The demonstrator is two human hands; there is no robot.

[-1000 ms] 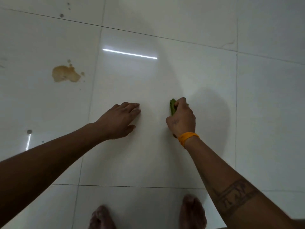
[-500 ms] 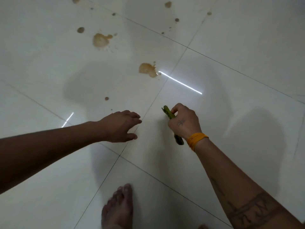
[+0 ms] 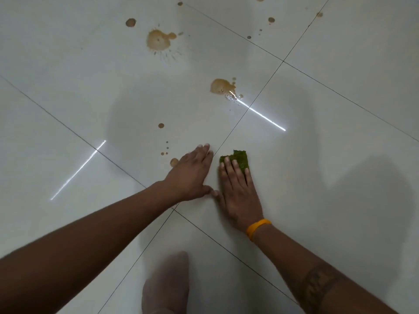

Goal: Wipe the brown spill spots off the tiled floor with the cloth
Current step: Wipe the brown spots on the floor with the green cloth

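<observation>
Head view. The right hand (image 3: 238, 189) lies flat on the tiled floor (image 3: 340, 155), fingers straight and close together, pressing the green cloth (image 3: 238, 158) down. Only the far part of the cloth shows past the fingertips; the rest is hidden under the hand. An orange band (image 3: 257, 228) circles the right wrist.

The left hand (image 3: 192, 175) rests flat on the floor just beside the right hand, fingers straight and together; the two thumbs nearly touch. A grout line (image 3: 233, 130) runs forward between the two hands.

Spill positions: a small brown spot (image 3: 174, 162) sits at the left hand's outer edge. Small drops (image 3: 166, 147) lie just ahead of the left hand. A medium wet patch (image 3: 221, 86) lies well ahead of both hands, beside the grout line. The largest splash (image 3: 158, 40) lies farther ahead and to the left.

Bare tile extends to the right of the cloth. A blurred foot (image 3: 166, 284) stands behind the hands.
</observation>
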